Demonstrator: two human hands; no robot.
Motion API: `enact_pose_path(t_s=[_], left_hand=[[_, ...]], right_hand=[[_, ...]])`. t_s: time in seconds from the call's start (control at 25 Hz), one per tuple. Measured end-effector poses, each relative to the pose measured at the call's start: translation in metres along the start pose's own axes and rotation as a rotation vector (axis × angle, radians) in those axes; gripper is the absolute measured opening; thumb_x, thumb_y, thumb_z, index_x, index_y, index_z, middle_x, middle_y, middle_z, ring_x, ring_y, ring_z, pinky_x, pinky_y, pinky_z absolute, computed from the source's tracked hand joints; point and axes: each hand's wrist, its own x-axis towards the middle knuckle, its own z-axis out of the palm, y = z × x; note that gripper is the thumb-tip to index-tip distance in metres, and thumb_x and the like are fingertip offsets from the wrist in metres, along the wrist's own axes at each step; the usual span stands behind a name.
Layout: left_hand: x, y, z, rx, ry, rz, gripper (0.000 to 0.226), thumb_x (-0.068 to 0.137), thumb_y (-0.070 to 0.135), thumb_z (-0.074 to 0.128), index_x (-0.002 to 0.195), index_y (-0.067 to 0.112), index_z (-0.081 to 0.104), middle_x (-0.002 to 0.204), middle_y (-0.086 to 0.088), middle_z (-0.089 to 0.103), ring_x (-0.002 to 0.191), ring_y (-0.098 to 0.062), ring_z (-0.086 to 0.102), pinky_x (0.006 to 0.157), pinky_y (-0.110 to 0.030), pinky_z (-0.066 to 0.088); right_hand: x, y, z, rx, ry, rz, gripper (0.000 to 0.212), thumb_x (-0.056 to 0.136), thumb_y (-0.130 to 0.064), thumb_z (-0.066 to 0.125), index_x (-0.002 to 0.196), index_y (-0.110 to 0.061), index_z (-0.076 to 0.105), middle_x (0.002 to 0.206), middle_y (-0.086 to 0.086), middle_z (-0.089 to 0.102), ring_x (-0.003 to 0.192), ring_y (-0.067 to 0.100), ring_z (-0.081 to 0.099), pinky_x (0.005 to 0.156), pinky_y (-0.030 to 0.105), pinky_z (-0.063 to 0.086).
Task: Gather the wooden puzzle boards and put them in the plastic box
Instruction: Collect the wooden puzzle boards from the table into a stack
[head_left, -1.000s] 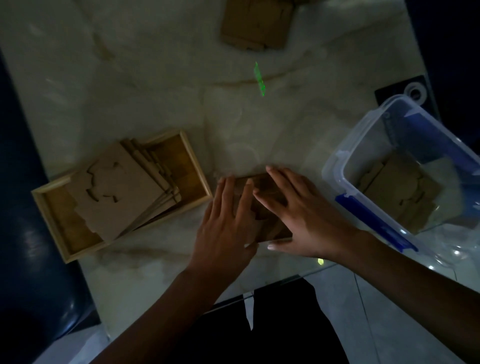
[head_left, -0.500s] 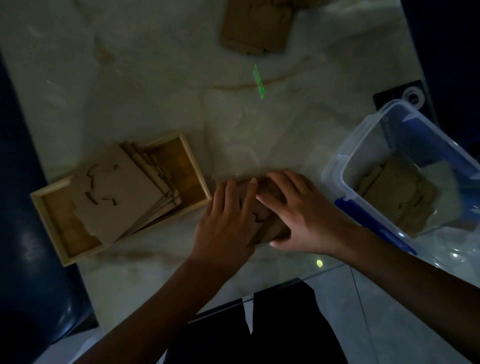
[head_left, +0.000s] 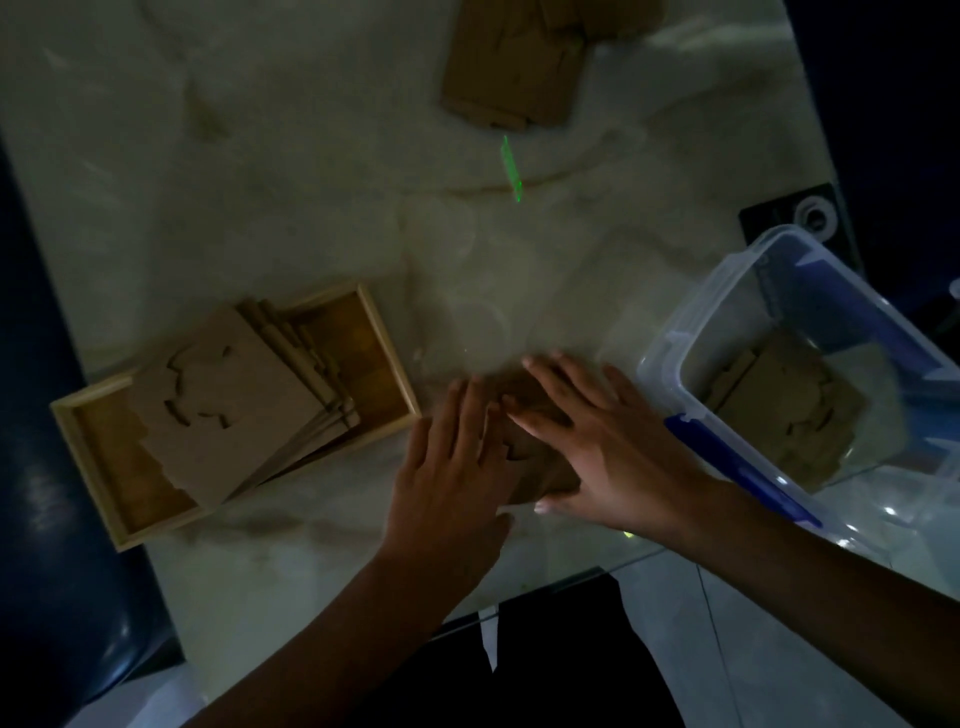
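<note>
A small stack of wooden puzzle boards (head_left: 535, 457) lies on the marble table near its front edge, mostly covered by my hands. My left hand (head_left: 457, 467) rests flat on its left part. My right hand (head_left: 597, 441) spreads over its right part, thumb against the near edge. The clear plastic box (head_left: 670, 353) with blue clips stands to the right and holds several puzzle boards (head_left: 789, 415). More boards (head_left: 228, 410) lie fanned in a wooden tray (head_left: 395, 353) at the left. Another pile of boards (head_left: 514, 62) sits at the far edge.
A green light streak (head_left: 511, 169) shows on the marble table (head_left: 311, 182). A dark device (head_left: 795, 218) lies behind the plastic box. Dark blue seats flank the table left and right. Pale floor tiles lie below the front edge.
My right hand's fingers have spread flatter over the stack, and both hands with the boards have shifted slightly. The view has drifted a little.
</note>
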Motion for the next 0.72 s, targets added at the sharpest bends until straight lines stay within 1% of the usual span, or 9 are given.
enact_pose_path(t_s=[0.08, 0.16, 0.2, 0.28, 0.4, 0.52, 0.6, 0.64, 0.72], left_hand=[[0.000, 0.001, -0.002, -0.030, 0.043, 0.018, 0.103, 0.057, 0.044, 0.086, 0.141, 0.007, 0.038, 0.151, -0.026, 0.040, 0.139, -0.043, 0.039, 0.103, -0.057, 0.045], [0.005, 0.003, -0.005, -0.029, 0.036, 0.000, 0.096, 0.057, 0.041, 0.087, 0.136, 0.008, 0.045, 0.146, -0.027, 0.047, 0.135, -0.044, 0.045, 0.100, -0.057, 0.047], [0.008, 0.004, -0.007, -0.016, 0.006, -0.013, 0.095, 0.058, 0.043, 0.088, 0.135, 0.007, 0.048, 0.144, -0.026, 0.049, 0.133, -0.043, 0.047, 0.101, -0.056, 0.048], [0.014, 0.005, -0.010, 0.019, -0.058, -0.037, 0.093, 0.057, 0.049, 0.086, 0.132, 0.005, 0.055, 0.142, -0.023, 0.052, 0.131, -0.040, 0.049, 0.101, -0.052, 0.048], [0.021, 0.000, -0.011, 0.035, -0.092, -0.043, 0.096, 0.052, 0.062, 0.082, 0.127, 0.007, 0.059, 0.137, -0.019, 0.055, 0.125, -0.038, 0.053, 0.096, -0.049, 0.049], [0.028, -0.008, -0.013, 0.003, -0.078, -0.026, 0.096, 0.050, 0.064, 0.082, 0.125, 0.009, 0.057, 0.130, -0.018, 0.056, 0.115, -0.036, 0.054, 0.091, -0.047, 0.049], [0.034, -0.012, -0.017, -0.045, -0.061, -0.046, 0.085, 0.051, 0.057, 0.081, 0.122, 0.014, 0.060, 0.125, -0.014, 0.057, 0.109, -0.032, 0.055, 0.088, -0.043, 0.049], [0.038, -0.014, -0.020, -0.081, -0.055, -0.062, 0.076, 0.056, 0.054, 0.077, 0.121, 0.017, 0.060, 0.124, -0.012, 0.056, 0.109, -0.031, 0.054, 0.089, -0.042, 0.048], [0.047, -0.014, -0.028, -0.123, -0.050, -0.082, 0.060, 0.067, 0.054, 0.060, 0.116, 0.019, 0.061, 0.124, -0.010, 0.054, 0.111, -0.029, 0.051, 0.092, -0.040, 0.046]], right_hand=[[0.001, -0.002, -0.006, 0.010, -0.012, 0.000, 0.107, 0.067, -0.079, 0.063, 0.156, -0.038, 0.020, 0.168, 0.010, -0.006, 0.154, 0.034, -0.004, 0.117, 0.065, 0.016], [0.005, -0.003, -0.014, 0.017, -0.023, -0.001, 0.102, 0.067, -0.078, 0.063, 0.154, -0.040, 0.023, 0.168, 0.012, -0.005, 0.153, 0.036, -0.001, 0.118, 0.063, 0.015], [0.006, -0.003, -0.017, 0.022, -0.030, 0.004, 0.100, 0.068, -0.075, 0.066, 0.152, -0.039, 0.026, 0.167, 0.014, -0.001, 0.152, 0.038, 0.005, 0.117, 0.062, 0.017], [0.009, -0.004, -0.020, 0.045, -0.042, 0.026, 0.095, 0.068, -0.069, 0.072, 0.148, -0.037, 0.034, 0.163, 0.019, 0.014, 0.147, 0.040, 0.020, 0.115, 0.060, 0.029], [0.011, -0.006, -0.022, 0.056, -0.024, 0.042, 0.092, 0.059, -0.064, 0.081, 0.137, -0.028, 0.046, 0.146, 0.021, 0.038, 0.130, 0.039, 0.039, 0.101, 0.054, 0.044], [0.017, -0.006, -0.026, 0.038, 0.007, 0.033, 0.088, 0.051, -0.062, 0.085, 0.122, -0.022, 0.051, 0.127, 0.019, 0.049, 0.115, 0.036, 0.050, 0.089, 0.050, 0.050], [0.022, -0.007, -0.028, 0.057, 0.028, 0.043, 0.084, 0.051, -0.058, 0.087, 0.117, -0.020, 0.052, 0.119, 0.016, 0.052, 0.109, 0.034, 0.052, 0.084, 0.050, 0.052], [0.024, -0.008, -0.029, 0.060, 0.039, 0.045, 0.081, 0.053, -0.057, 0.087, 0.116, -0.019, 0.052, 0.116, 0.015, 0.053, 0.107, 0.033, 0.052, 0.083, 0.049, 0.052], [0.028, -0.009, -0.032, 0.070, 0.059, 0.027, 0.074, 0.059, -0.058, 0.082, 0.116, -0.020, 0.053, 0.112, 0.012, 0.053, 0.104, 0.030, 0.051, 0.082, 0.047, 0.050]])
